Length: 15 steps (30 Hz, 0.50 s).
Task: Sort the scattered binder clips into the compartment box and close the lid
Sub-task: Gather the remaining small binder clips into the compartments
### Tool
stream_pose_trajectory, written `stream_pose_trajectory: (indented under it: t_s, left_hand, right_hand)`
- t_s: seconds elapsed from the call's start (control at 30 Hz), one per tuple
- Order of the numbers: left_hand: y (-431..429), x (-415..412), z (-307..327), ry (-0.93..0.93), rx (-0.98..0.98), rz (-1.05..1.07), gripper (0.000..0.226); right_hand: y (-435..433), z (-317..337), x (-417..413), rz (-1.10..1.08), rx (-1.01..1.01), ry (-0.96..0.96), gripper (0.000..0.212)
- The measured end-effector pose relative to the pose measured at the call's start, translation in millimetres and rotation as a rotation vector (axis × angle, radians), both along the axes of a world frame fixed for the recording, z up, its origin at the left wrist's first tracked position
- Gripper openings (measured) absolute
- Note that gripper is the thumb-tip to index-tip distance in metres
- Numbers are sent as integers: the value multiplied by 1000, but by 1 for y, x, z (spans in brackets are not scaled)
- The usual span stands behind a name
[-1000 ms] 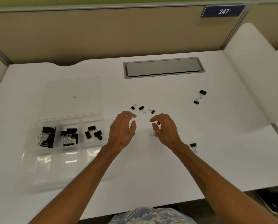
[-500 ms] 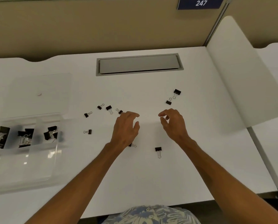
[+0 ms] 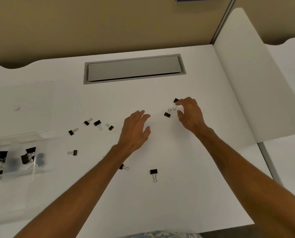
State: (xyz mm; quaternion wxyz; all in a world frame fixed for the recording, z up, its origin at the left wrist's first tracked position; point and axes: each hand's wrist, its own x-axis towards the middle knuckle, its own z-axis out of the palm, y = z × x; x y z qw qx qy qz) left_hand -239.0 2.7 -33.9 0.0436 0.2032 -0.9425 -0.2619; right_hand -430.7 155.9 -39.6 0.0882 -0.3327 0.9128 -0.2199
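Desk [image 3: 177, 194] is seen from above w/ both bare arms stretched fwd. R hand [image 3: 189, 115] is placed at the far pair of clips: fingertips [image 3: 177, 102] are curled at the far clip [image 3: 175, 100], touching or nearly so; whether it's actually pinched can't be told. Thumb and fingers are apart, not yet clamped. Second clip [image 3: 167, 114] lies just beside, to the L of the thumb, untouched.

L hand [image 3: 136, 129] is held over bare desk, fingers loosely spread, nothing gripped.

More clips are scattered: a row of three [image 3: 97, 123] L of the L hand, one [image 3: 71, 132] further L, one [image 3: 74, 152] nearer, one [image 3: 121, 167] partly hidden by the L forearm, one [image 3: 153, 172] btwn the forearms.

Box [image 3: 18, 169] is seen at the L edge, clear, blurred; lid [image 3: 23, 103] is laid open behind it. Black clips are held in its far compartments [image 3: 28, 156]; exact count can't be told. A grey cable flap [image 3: 134, 69] is set in the desk's far side.
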Motion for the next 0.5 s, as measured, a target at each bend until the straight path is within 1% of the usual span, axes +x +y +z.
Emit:
stream_pose_trajectory:
  t_s: [0.13,0.2,0.23,0.3,0.5]
  left_hand:
    - [-2,-18,-6,-7,-47,-39,44]
    - [-2,-24,-8,-13,-52,-41,44]
    - [-2,-27,-9,-18,-52,-42,44]
    - [-2,-31,-11,-23,-46,-45,44]
    - [-2,-33,-10,-10,-11,-43,45]
  right_hand:
    - [-6,-5,-21,113,99,-25,54]
    - [-9,-6,-25,184,195,12,65]
    - [-11,-6,-27,222,239,50,67]
    - [-14,-7,-30,276,287,120,65]
    - [-12,-15,-34,267,180,163,48]
